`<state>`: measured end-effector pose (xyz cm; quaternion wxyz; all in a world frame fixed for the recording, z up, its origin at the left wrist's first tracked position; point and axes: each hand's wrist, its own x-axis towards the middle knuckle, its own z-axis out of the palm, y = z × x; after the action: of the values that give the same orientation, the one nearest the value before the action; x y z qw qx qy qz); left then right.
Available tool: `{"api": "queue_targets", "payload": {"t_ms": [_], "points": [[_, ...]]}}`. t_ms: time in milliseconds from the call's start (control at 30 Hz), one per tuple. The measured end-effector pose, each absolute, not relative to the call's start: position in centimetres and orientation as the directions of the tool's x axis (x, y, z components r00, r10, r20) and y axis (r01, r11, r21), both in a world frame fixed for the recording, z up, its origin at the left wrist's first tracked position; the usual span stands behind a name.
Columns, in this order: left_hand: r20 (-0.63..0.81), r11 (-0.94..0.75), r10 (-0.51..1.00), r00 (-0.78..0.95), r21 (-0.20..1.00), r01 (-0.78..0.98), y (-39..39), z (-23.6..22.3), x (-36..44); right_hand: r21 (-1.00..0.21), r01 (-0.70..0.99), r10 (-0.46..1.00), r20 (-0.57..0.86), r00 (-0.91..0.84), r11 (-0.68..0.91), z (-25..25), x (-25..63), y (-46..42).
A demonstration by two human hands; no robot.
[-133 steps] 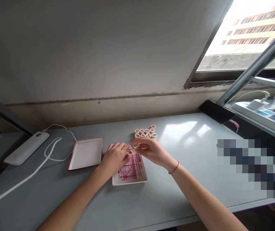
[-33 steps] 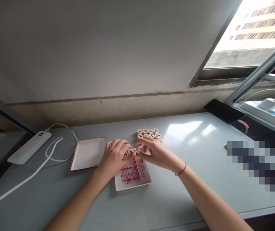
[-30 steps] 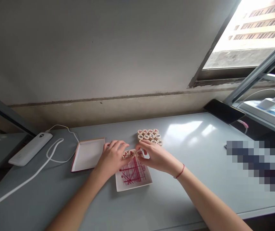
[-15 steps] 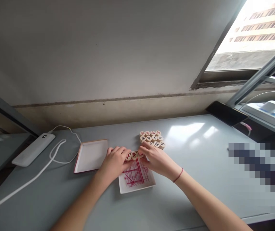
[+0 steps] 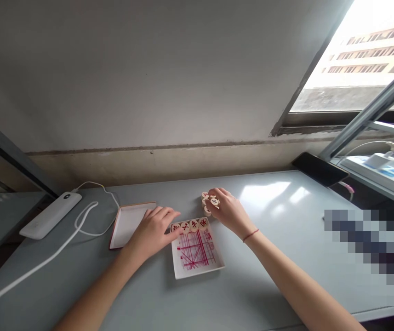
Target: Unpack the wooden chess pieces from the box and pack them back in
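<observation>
A shallow white box [image 5: 199, 273], its floor printed with red lines, lies before me. Along its far edge runs a row of round wooden Chinese chess pieces [image 5: 194, 225] with carved characters. My left hand [image 5: 157, 227] is at the box's left side, thumb and fingers spread, the thumb close to the leftmost piece. Beyond the box, my right hand [image 5: 226, 207] is closed around a Chinese chess piece [image 5: 214, 202] at the stacked block of pieces [image 5: 205, 195]. It hides most of that block, so I cannot tell how many pieces it grips.
The box lid [image 5: 131, 220] lies inside up on the left, partly behind my left hand. Further left are a white power bank [image 5: 50, 216] and a white cable [image 5: 55, 250]. A dark phone-like slab [image 5: 321, 168] leans at the far right, near a metal frame [image 5: 362, 105].
My right hand has left the row in the box and moved up to the block of pieces. My left hand has slid left, opening away from the row, which now shows more fully.
</observation>
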<state>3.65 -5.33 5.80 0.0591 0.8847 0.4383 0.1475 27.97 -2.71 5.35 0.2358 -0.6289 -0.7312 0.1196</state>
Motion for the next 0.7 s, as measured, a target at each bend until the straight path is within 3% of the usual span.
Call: {"api": "queue_targets", "payload": {"t_ms": [133,333,600,700], "points": [[0.331,-0.605,0.787,0.521,0.242,0.759,-6.0,4.7,2.3,-0.337,0.941,0.998,0.067,0.003,0.02,6.3,26.3,-0.2],[0.362,-0.59,0.794,0.488,0.267,0.762,-6.5,4.0,2.2,-0.167,0.986,0.996,-0.086,0.007,-0.021,6.9,24.8,1.6],[0.416,-0.606,0.776,0.475,0.28,0.745,-6.8,4.0,2.6,-0.173,0.984,0.995,-0.075,-0.06,0.047,7.0,24.7,2.3],[0.455,-0.59,0.779,0.431,0.299,0.75,-7.2,4.0,2.8,-0.284,0.943,0.983,0.0,-0.182,0.175,8.1,24.4,0.5]]}}
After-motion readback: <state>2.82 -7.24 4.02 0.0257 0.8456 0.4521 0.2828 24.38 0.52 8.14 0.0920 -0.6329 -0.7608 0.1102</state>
